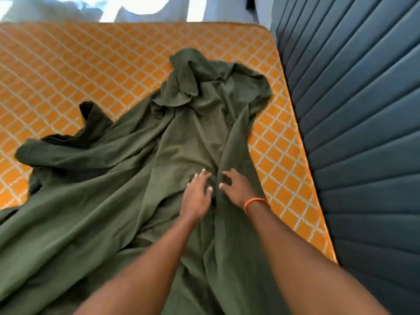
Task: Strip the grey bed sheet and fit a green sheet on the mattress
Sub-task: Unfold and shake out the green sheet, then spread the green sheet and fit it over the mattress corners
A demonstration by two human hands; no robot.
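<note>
At the far left you have bare mattress (68, 71) — orange cover, quilted with pale diamond lines — running back to its far edge, where bright, washed-out pale cloth (141, 10) hangs or lies beyond the bed; it is too blown out to tell which. No grey sheet shows on the mattress.

Moving in, the green sheet (127, 183) lies in a loose, crumpled heap across the near and middle part of the mattress. One darker fold sticks up at its left side, a rolled edge trails off toward the left, and a bunched peak points at the far right corner. The near part spreads wide and runs out of view at the bottom.

Your left hand (196, 196) rests on the sheet near the middle, fingers spread and fairly straight, pressing the cloth — its grip holds nothing. Just beside it, your right hand (236, 189) sits on a raised ridge of the sheet with fingers bent, clawing at the fold; whether that grip has really pinched cloth, you cannot tell. An orange band (255, 202) circles that wrist.

At the right, a strip of mattress stays uncovered, touching the dark blue channelled headboard (354, 114).
</note>
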